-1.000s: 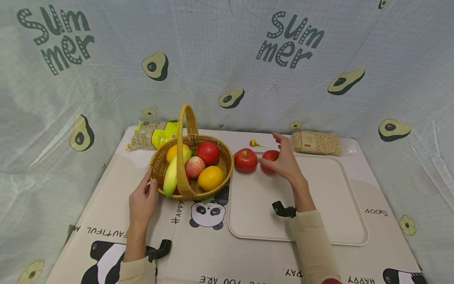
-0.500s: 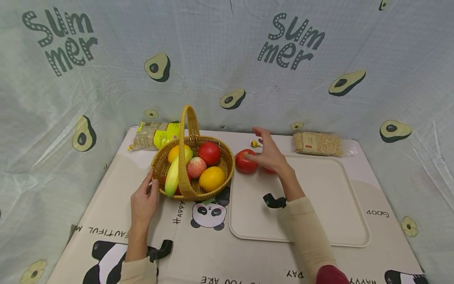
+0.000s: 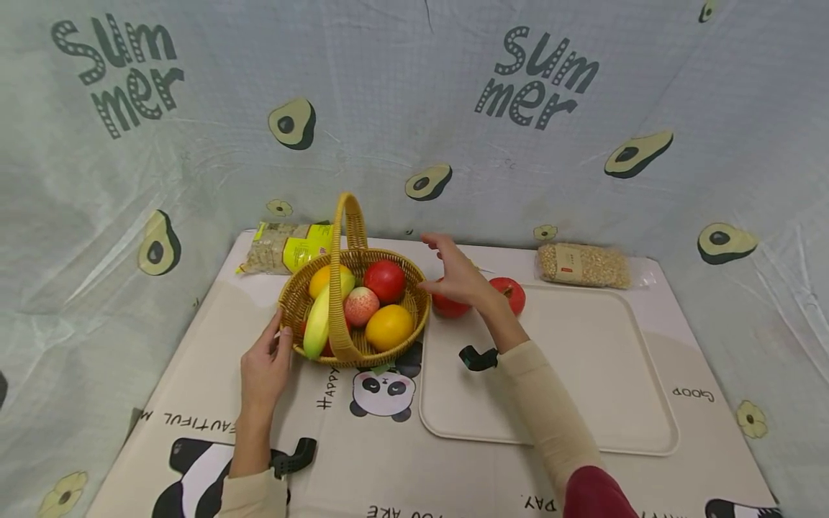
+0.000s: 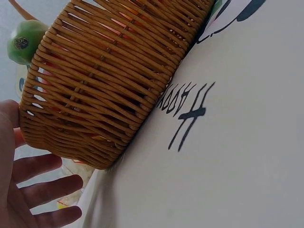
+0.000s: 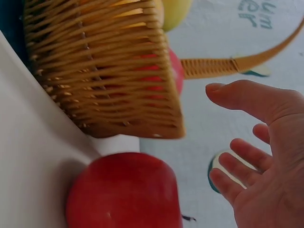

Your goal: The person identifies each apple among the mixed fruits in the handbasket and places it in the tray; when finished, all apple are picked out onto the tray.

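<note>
One wicker basket, stood upright on the counter, is touched at its left rim by the left hand, whose lower fingers are spread loosely; whether the rim is pinched between thumb and forefinger cannot be told. The right hand is held with thumb and fingers well parted and nothing in its grasp, above the nearer apple, its thumb near the basket's right rim but apart from it. That apple is set at the far left corner of the tray, with a second apple beside it. A banana, a speckled pink fruit and a yellow-orange fruit are carried in the basket.

If the right hand were lowered too far, the nearer apple could be knocked and, being round, set rolling across the bare tray. If the basket were pushed from the right while only lightly steadied at the left, it might be slid or tipped, and fruit might be spilled over the rim; the tall handle could also be caught by raised fingers
</note>
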Motion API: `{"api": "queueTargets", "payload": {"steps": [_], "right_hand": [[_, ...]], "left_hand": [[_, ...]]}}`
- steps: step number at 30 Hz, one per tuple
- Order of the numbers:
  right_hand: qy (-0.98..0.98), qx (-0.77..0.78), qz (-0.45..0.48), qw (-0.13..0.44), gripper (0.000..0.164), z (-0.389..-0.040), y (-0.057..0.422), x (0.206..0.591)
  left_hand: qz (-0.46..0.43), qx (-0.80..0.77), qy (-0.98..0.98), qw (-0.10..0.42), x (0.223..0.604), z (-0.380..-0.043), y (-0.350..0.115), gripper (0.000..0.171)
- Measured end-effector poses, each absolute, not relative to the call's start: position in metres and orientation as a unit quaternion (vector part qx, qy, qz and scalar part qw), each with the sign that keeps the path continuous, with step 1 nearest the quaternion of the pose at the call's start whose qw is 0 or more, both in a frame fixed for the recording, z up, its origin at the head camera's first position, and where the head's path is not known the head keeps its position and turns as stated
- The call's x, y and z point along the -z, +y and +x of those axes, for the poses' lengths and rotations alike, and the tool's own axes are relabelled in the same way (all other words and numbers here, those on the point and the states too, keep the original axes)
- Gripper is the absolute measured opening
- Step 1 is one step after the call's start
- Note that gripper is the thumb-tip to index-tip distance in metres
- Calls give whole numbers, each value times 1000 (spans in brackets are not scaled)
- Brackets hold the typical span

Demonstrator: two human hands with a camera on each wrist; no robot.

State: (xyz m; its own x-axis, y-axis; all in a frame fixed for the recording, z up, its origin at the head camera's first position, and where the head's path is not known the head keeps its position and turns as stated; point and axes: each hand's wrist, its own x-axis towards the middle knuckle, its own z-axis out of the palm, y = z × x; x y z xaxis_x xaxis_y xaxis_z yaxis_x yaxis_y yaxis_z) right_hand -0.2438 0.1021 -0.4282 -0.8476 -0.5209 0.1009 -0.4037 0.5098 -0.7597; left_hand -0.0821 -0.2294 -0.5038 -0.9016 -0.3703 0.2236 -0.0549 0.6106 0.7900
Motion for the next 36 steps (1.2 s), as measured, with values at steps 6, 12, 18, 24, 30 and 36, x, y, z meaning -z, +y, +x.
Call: {"api": "queueTargets", "payload": {"steps": [6, 12, 18, 24, 30, 36], "right_hand": [[873, 388, -280, 94, 86, -248, 85, 432], [875, 357, -314, 97, 83, -252, 69, 436], [875, 329, -330, 127, 78, -255, 58, 441], [878, 304, -341, 145, 74, -257, 50, 445], [885, 265, -353, 148, 79, -260, 43, 449], [900, 201, -364, 133, 85, -260, 37, 450]], "left_hand": [[125, 422, -879, 182, 503, -82, -229, 48], [120, 419, -881, 185, 502, -82, -229, 49], [126, 420, -881, 181, 503, -82, -230, 49], [121, 419, -882, 181, 501, -81, -230, 49], [118, 418, -882, 184, 502, -81, -230, 49], [117, 416, -882, 188, 502, -81, -230, 48]]}}
